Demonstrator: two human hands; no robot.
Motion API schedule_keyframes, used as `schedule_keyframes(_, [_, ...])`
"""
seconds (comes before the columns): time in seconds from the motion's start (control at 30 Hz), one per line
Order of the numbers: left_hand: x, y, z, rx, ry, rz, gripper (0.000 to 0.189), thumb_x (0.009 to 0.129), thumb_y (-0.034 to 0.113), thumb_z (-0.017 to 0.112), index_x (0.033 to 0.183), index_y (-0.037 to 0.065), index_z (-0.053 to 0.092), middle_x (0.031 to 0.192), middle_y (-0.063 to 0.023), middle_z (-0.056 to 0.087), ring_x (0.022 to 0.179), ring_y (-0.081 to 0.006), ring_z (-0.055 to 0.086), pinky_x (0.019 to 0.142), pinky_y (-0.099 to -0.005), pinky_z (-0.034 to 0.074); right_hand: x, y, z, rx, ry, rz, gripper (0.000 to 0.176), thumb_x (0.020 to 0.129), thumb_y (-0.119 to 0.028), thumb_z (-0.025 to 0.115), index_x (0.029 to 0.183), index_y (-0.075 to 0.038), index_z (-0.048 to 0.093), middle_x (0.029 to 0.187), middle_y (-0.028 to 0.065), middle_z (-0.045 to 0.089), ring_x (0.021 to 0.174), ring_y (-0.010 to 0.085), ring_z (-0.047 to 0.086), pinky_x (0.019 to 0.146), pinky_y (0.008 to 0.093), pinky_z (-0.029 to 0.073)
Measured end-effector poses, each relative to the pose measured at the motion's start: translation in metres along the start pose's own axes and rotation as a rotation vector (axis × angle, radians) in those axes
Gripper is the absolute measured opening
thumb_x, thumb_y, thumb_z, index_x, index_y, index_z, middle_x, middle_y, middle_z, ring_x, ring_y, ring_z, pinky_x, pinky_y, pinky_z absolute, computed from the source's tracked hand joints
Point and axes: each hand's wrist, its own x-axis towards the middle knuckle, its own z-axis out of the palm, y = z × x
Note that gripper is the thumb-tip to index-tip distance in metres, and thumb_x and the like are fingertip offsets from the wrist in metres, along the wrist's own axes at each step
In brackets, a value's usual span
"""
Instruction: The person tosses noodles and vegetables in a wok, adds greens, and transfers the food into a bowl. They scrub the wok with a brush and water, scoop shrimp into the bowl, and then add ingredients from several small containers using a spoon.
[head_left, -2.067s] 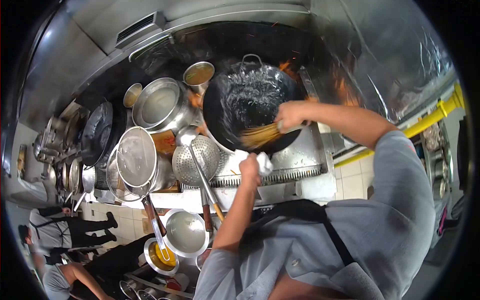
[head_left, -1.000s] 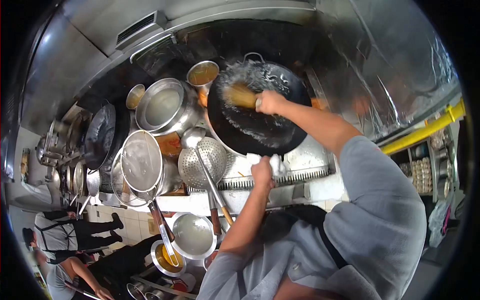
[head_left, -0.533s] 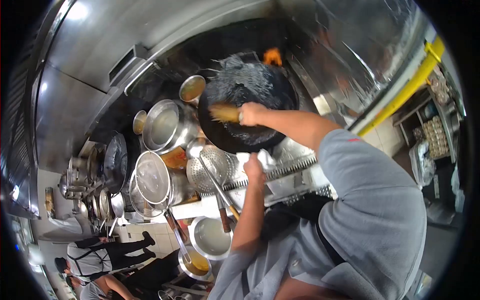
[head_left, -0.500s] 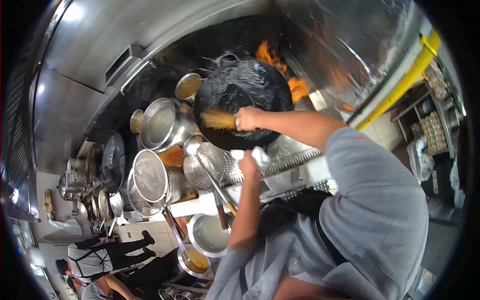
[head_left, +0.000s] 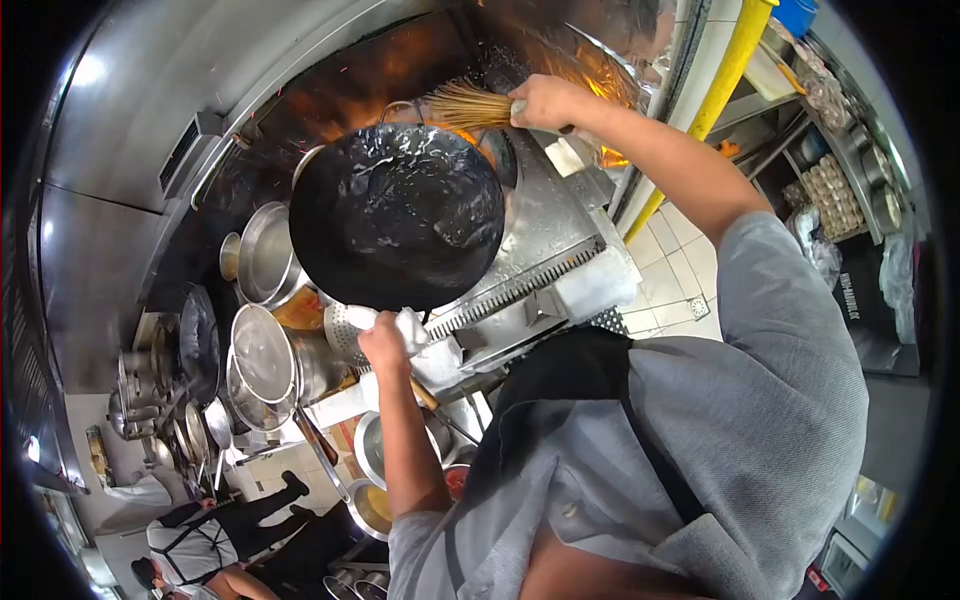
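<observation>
Bare stovetop [head_left: 552,225] runs right from the wok [head_left: 400,220] to the edge.

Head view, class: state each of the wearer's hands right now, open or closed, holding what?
Left hand: closed on a crumpled white cloth at the round black metal wok.
Right hand: closed on a tan long-bristled brush.
</observation>
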Motion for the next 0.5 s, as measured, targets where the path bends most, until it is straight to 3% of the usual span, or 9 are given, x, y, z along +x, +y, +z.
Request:
schedule_keyframes(0.23, [-0.003, 0.004, -0.003, 0.058, -0.027, 0.177, 0.013, 0.072, 0.009, 0.054, 0.066, -0.002, 0.057, 0.064, -0.0020, 0.056, 0.058, -0.0121, 0.050, 0.055, -0.0313, 0.040, 0.025, -0.001, 0.032, 0.012, 0.021, 0.090, 0.043, 0.077, -0.033, 0.068, 0.116, -0.015, 0.064, 0.108, 0.0113, 0.065, 0.086, 0.0307, 0.066, 0.053, 0.0464, 0.058])
schedule_keyframes(0.33, [-0.008, 0.019, -0.003, 0.107, -0.049, 0.375, 0.010, 0.072, 0.007, 0.053, 0.066, 0.000, 0.051, 0.064, -0.0013, 0.054, 0.058, -0.0120, 0.050, 0.056, -0.0314, 0.041, 0.026, -0.007, 0.038, 0.057, -0.034, 0.171, 0.041, 0.076, -0.032, 0.067, 0.111, -0.011, 0.065, 0.106, 0.0118, 0.065, 0.085, 0.0314, 0.066, 0.053, 0.0456, 0.058])
schedule_keyframes(0.4, [-0.004, 0.025, -0.007, 0.184, -0.058, 0.342, 0.010, 0.072, 0.008, 0.054, 0.066, 0.000, 0.049, 0.063, -0.0024, 0.052, 0.059, -0.0134, 0.049, 0.058, -0.0322, 0.042, 0.025, -0.007, 0.042, 0.099, -0.097, 0.209, 0.057, 0.077, -0.033, 0.069, 0.128, -0.012, 0.056, 0.108, 0.0157, 0.065, 0.079, 0.0288, 0.068, 0.053, 0.0407, 0.059])
schedule_keyframes(0.5, [-0.014, 0.041, -0.009, 0.277, -0.109, 0.510, 0.014, 0.071, 0.009, 0.054, 0.076, -0.003, 0.052, 0.067, -0.0100, 0.057, 0.064, -0.0216, 0.056, 0.064, -0.0354, 0.045, 0.020, 0.004, 0.055, 0.144, -0.106, 0.189, 0.059, 0.076, -0.032, 0.069, 0.128, -0.010, 0.055, 0.107, 0.0161, 0.065, 0.077, 0.0284, 0.067, 0.051, 0.0405, 0.058])
